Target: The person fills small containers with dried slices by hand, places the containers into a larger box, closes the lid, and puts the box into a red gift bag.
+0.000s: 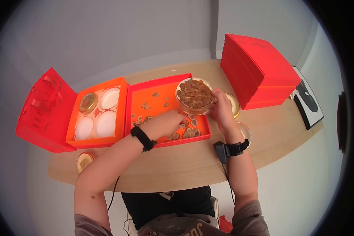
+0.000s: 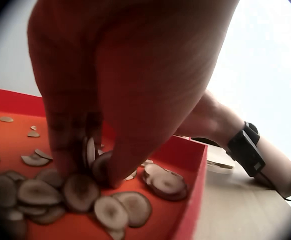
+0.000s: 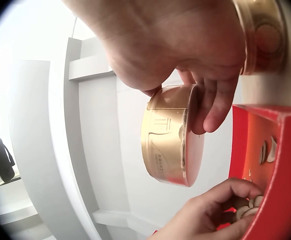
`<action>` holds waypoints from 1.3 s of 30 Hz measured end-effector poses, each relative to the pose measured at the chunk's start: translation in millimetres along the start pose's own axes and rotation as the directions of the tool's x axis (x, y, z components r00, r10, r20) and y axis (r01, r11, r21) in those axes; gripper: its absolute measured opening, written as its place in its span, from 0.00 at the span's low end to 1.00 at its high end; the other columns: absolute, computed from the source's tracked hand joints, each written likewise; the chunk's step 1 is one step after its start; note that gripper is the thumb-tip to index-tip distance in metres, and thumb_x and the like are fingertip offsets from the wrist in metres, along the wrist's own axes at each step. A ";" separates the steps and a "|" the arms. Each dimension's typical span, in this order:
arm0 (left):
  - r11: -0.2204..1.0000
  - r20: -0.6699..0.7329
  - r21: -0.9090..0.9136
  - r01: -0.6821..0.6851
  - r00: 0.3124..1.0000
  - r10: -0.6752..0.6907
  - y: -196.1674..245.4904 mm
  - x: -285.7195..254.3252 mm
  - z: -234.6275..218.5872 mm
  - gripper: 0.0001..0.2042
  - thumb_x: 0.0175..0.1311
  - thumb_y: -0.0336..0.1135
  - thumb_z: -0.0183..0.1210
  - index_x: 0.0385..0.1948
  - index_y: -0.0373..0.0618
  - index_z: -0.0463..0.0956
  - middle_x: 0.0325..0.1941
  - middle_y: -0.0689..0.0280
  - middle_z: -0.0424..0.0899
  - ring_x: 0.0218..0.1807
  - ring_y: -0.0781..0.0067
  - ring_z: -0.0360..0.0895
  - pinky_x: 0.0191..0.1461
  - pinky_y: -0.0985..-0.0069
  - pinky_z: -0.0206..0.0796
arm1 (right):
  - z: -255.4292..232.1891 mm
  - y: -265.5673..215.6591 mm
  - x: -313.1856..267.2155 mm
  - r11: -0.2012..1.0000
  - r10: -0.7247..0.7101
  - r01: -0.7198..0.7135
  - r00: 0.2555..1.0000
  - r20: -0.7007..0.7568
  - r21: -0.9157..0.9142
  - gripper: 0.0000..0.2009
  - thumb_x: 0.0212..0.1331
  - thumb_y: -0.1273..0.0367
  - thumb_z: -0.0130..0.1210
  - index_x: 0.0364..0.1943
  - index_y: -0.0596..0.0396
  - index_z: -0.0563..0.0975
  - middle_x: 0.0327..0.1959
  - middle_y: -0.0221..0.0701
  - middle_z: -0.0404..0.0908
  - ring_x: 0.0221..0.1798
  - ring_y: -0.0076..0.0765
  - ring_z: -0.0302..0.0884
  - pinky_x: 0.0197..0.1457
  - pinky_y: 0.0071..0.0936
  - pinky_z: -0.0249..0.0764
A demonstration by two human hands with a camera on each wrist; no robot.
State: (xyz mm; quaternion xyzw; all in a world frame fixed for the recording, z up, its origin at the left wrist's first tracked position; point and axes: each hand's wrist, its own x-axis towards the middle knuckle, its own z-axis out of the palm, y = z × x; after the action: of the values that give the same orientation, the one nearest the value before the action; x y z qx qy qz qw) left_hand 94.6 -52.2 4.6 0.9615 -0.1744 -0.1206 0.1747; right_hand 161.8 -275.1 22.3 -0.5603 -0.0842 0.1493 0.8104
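From where I stand, the person has a hand at each of 2 jobs over the red tray point(image 1: 185, 141). The left hand point(image 1: 164, 124) reaches down inside it, thumb and fingers pinching a few pale, dark-edged slices point(image 3: 243, 211); more loose slices point(image 2: 110, 212) lie around the fingertips, some overlapping and some scattered farther back on the orange floor. The right hand point(image 1: 222, 110) holds a gold-banded tub point(image 3: 166, 137) above the tray's right end, thumb on 1 side and fingers curled round the other. Brown slices point(image 1: 194, 93) are heaped inside it, near the brim.

That fullness looks like the chief hazard to me. The tub hangs in the air by a grip at its side, so a slip or a tip of the wrist could send the top pieces sliding out, most likely back into the tray, or onto the desk point(image 1: 165, 173) if it swung right. The left hand works just below the tub, and a careless lift might knock its underside. A pinch around several thin slices could also shed 1 or 2, or crack an edge if squeezed hard.

Near the right forearm, a clear round lid point(image 1: 246, 131) and a gold-rimmed container point(image 1: 235, 105) sit where an elbow or cable could nudge them. The orange box point(image 1: 123, 106) at the left stands well apart from that.
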 end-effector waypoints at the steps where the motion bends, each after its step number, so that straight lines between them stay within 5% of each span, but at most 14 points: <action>1: 1.000 0.000 0.001 -0.002 1.000 0.002 -6.2 0.7 -1.7 0.14 0.66 0.31 0.61 0.52 0.41 0.77 0.54 0.56 0.80 0.56 0.55 0.80 0.54 0.62 0.75 | -1.0 0.4 1.0 1.000 0.007 -0.007 1.000 0.004 -0.004 0.23 0.73 0.58 0.49 0.64 0.59 0.69 0.50 0.36 0.82 0.42 0.28 0.82 0.37 0.25 0.79; 7: 0.961 0.027 -0.191 0.203 0.979 -0.201 -13.7 -16.4 -39.2 0.11 0.65 0.32 0.63 0.46 0.39 0.80 0.48 0.57 0.83 0.51 0.58 0.83 0.48 0.64 0.76 | 1.5 -2.1 -1.4 1.000 -0.004 0.004 1.000 -0.014 -0.008 0.22 0.72 0.59 0.50 0.63 0.58 0.70 0.47 0.34 0.81 0.39 0.27 0.81 0.36 0.25 0.79; 9: 0.994 -0.036 0.079 0.069 0.997 -0.066 -10.5 -23.2 -42.0 0.15 0.64 0.33 0.64 0.51 0.44 0.80 0.55 0.58 0.80 0.55 0.60 0.80 0.52 0.65 0.75 | 0.4 -1.6 0.2 1.000 -0.006 0.005 1.000 -0.005 -0.005 0.22 0.72 0.59 0.50 0.62 0.59 0.70 0.46 0.33 0.81 0.39 0.27 0.81 0.36 0.25 0.79; 10: 0.994 -0.035 0.080 0.067 0.997 -0.065 -9.9 -26.3 -36.6 0.15 0.64 0.33 0.64 0.51 0.44 0.80 0.55 0.58 0.80 0.55 0.60 0.80 0.52 0.65 0.75 | -0.2 -0.4 1.0 1.000 -0.003 0.003 1.000 -0.004 -0.002 0.22 0.72 0.59 0.50 0.63 0.58 0.70 0.46 0.33 0.81 0.39 0.27 0.81 0.36 0.25 0.79; 12: 0.959 -0.124 0.117 -0.258 0.954 0.271 -7.2 -34.1 -24.1 0.21 0.61 0.33 0.65 0.58 0.52 0.78 0.62 0.58 0.75 0.59 0.60 0.76 0.57 0.66 0.74 | -0.7 0.7 1.0 1.000 0.001 -0.001 1.000 -0.005 -0.001 0.22 0.72 0.59 0.50 0.63 0.58 0.70 0.46 0.33 0.81 0.39 0.27 0.81 0.36 0.25 0.79; 13: 0.959 -0.124 0.115 -0.258 0.954 0.271 -6.6 -33.3 -20.1 0.21 0.61 0.33 0.65 0.58 0.52 0.78 0.62 0.58 0.75 0.59 0.60 0.76 0.57 0.66 0.74 | -0.7 0.6 1.0 1.000 0.006 -0.006 1.000 -0.004 0.002 0.22 0.72 0.59 0.50 0.63 0.58 0.70 0.46 0.33 0.81 0.39 0.27 0.81 0.37 0.25 0.79; 15: 0.962 0.062 0.065 -0.266 0.963 0.262 1.1 -29.2 -15.0 0.25 0.60 0.33 0.64 0.62 0.57 0.76 0.64 0.59 0.70 0.62 0.59 0.73 0.62 0.65 0.72 | 0.9 0.3 0.9 1.000 0.012 -0.012 1.000 0.002 0.001 0.22 0.72 0.59 0.50 0.63 0.58 0.70 0.46 0.32 0.81 0.40 0.26 0.81 0.37 0.25 0.78; 25: 1.000 0.150 -0.002 0.011 0.989 -0.011 11.7 -14.3 -15.0 0.17 0.61 0.33 0.63 0.53 0.52 0.77 0.55 0.59 0.76 0.55 0.58 0.78 0.58 0.62 0.73 | -1.4 1.6 1.8 1.000 0.002 -0.002 1.000 0.024 -0.006 0.21 0.73 0.59 0.49 0.63 0.57 0.70 0.45 0.32 0.80 0.39 0.26 0.82 0.38 0.25 0.78; 28: 0.992 0.077 0.117 0.036 0.996 -0.045 4.7 -14.6 -15.6 0.19 0.62 0.32 0.63 0.56 0.54 0.77 0.57 0.60 0.75 0.58 0.58 0.77 0.58 0.61 0.73 | -0.2 0.8 0.7 1.000 -0.002 0.002 1.000 0.000 0.000 0.22 0.72 0.59 0.49 0.63 0.58 0.70 0.46 0.33 0.81 0.40 0.26 0.81 0.37 0.25 0.78; 30: 0.976 -0.018 0.089 -0.199 0.979 0.201 10.5 -20.8 -20.2 0.20 0.63 0.31 0.62 0.58 0.56 0.77 0.58 0.61 0.75 0.61 0.59 0.74 0.57 0.60 0.73 | -0.8 0.9 0.6 1.000 -0.002 0.002 1.000 -0.009 0.008 0.22 0.72 0.59 0.49 0.63 0.58 0.70 0.46 0.33 0.81 0.40 0.26 0.81 0.37 0.25 0.78; 33: 0.916 -0.089 0.142 -0.376 0.917 0.390 12.7 -15.6 -10.9 0.20 0.64 0.32 0.62 0.59 0.59 0.78 0.60 0.62 0.74 0.65 0.60 0.71 0.57 0.61 0.73 | -0.8 0.5 1.2 1.000 -0.002 0.002 1.000 0.004 -0.007 0.23 0.72 0.59 0.50 0.63 0.58 0.69 0.47 0.33 0.81 0.40 0.27 0.81 0.37 0.25 0.78; 37: 0.951 -0.029 0.062 -0.303 0.952 0.305 26.4 -10.9 -12.1 0.17 0.65 0.33 0.63 0.56 0.57 0.79 0.59 0.61 0.76 0.62 0.59 0.74 0.57 0.62 0.73 | 0.4 1.9 1.7 1.000 -0.005 0.005 1.000 -0.009 0.003 0.22 0.72 0.59 0.50 0.63 0.58 0.70 0.47 0.33 0.81 0.41 0.27 0.81 0.37 0.25 0.78; 39: 0.995 0.075 -0.010 -0.096 0.993 0.096 33.7 -9.5 -15.7 0.14 0.65 0.33 0.63 0.53 0.54 0.80 0.56 0.61 0.78 0.57 0.58 0.78 0.56 0.62 0.73 | -0.5 1.3 1.5 1.000 -0.008 0.008 1.000 -0.008 0.006 0.22 0.72 0.59 0.50 0.63 0.58 0.70 0.47 0.33 0.81 0.41 0.26 0.81 0.37 0.25 0.78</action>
State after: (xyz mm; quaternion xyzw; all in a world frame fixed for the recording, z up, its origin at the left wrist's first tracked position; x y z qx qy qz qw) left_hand 80.6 -73.5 33.2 0.9463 -0.2264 -0.1486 0.1766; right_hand 163.2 -274.6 21.0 -0.5582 -0.0827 0.1438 0.8130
